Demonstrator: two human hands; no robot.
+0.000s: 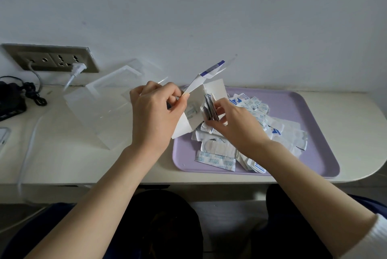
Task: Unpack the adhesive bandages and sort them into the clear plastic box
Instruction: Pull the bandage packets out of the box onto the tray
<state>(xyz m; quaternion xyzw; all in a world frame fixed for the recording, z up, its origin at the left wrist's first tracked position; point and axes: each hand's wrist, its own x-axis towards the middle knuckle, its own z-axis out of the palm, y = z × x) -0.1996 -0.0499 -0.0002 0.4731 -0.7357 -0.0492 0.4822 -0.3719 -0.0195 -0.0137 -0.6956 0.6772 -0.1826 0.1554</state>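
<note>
My left hand [156,112] grips an opened white cardboard bandage carton [194,104] with blue-printed flaps, held tilted above the left edge of the lilac tray [314,133]. My right hand [232,124] pinches a stack of wrapped bandages [210,108] sticking out of the carton's open end. A loose heap of wrapped bandages [261,133] in white and blue wrappers lies on the tray. The clear plastic box [100,108] stands on the table to the left of my left hand, with its clear lid [125,76] behind it.
A wall socket plate [52,57] with a white plug [78,68] sits at the back left. Black cables and a dark device [12,99] lie at the far left. A white cable [29,145] runs across the table's left side. The table's front edge is near my lap.
</note>
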